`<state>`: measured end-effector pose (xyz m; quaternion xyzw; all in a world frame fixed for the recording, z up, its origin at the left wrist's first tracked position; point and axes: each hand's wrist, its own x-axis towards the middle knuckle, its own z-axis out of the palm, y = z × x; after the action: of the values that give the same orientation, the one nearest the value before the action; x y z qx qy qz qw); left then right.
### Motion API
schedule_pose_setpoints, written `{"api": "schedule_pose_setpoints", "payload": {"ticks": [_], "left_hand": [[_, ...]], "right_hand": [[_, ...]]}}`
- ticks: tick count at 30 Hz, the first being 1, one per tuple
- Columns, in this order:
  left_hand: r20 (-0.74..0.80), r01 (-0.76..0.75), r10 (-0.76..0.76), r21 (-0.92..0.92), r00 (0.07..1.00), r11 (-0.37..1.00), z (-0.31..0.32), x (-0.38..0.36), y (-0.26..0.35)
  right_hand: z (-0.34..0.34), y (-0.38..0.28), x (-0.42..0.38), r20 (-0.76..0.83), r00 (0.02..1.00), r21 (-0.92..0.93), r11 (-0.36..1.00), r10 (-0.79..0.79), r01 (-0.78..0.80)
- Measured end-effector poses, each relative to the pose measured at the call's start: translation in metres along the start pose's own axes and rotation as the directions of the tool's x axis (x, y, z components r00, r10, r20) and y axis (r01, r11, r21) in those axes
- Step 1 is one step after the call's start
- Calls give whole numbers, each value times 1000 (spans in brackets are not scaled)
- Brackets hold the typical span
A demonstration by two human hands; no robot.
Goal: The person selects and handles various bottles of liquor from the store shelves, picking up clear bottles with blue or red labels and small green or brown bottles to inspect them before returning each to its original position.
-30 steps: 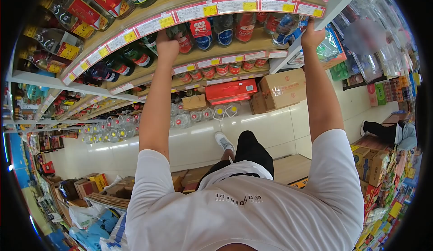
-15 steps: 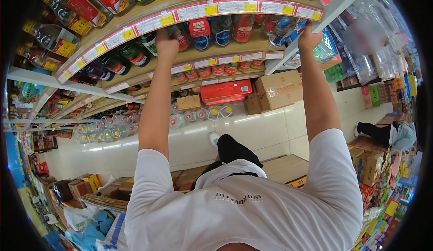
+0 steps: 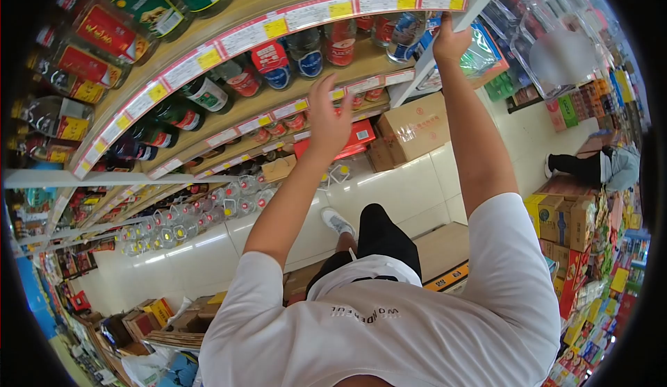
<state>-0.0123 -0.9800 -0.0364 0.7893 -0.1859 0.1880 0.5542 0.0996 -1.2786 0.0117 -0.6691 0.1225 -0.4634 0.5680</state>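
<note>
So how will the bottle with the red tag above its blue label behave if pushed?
The bottle looks like smooth glass, so probably slippery and fragile. Its rounded body may roll if tipped; close neighbours could get knocked.

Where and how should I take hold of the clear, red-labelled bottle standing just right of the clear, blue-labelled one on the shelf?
Probably the lower body of the clear, red-labelled bottle, wrapped from the aisle side by the open left hand: it stands upright with its rounded front facing out, while the wooden shelf above hides its top.
</note>
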Motion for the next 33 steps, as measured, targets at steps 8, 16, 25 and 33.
{"api": "schedule_pose_setpoints", "payload": {"ticks": [8,16,25,33], "left_hand": [[-56,60,-65,-74,996,995,154,77,11],[-229,80,-84,-28,970,996,212,100,3],[-249,211,-203,5,947,977,219,114,8],[-269,88,-100,-60,958,994,206,99,16]], "right_hand": [[1,0,-3,-37,999,-12,1000,-1,1],[3,-15,-7,-21,998,39,998,51,-50],[4,-7,-5,-13,1000,97,995,-5,6],[6,-16,-8,-8,1000,112,993,26,-25]]}}
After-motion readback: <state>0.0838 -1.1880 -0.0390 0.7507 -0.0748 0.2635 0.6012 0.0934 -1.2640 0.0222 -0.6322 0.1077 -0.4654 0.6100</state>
